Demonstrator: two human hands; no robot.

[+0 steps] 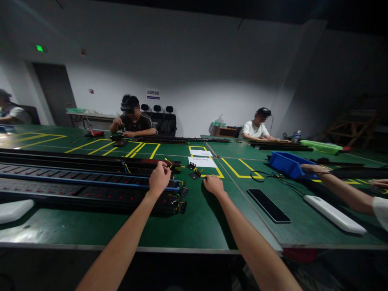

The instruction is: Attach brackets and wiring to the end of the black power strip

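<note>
My left hand (159,178) is closed at the right end of the long black bars (145,163), its fingers curled down beside a short yellow wire (168,162). What those fingers pinch is hidden. Low over the green table, my right hand (214,185) has its fingers bent and drawn together; whatever may be in them does not show. Just left of its fingertips lie small black brackets (194,174). More bars with red dots, one with a blue edge (121,180), lie side by side below my left hand, with loose wires at their ends.
Printed paper sheets (202,162) lie beyond my hands on the table (194,226). To the right are a phone (268,205), a white case (333,214), black cables and a blue bin (285,163) touched by a co-worker's hand (313,169). Other people sit across the table.
</note>
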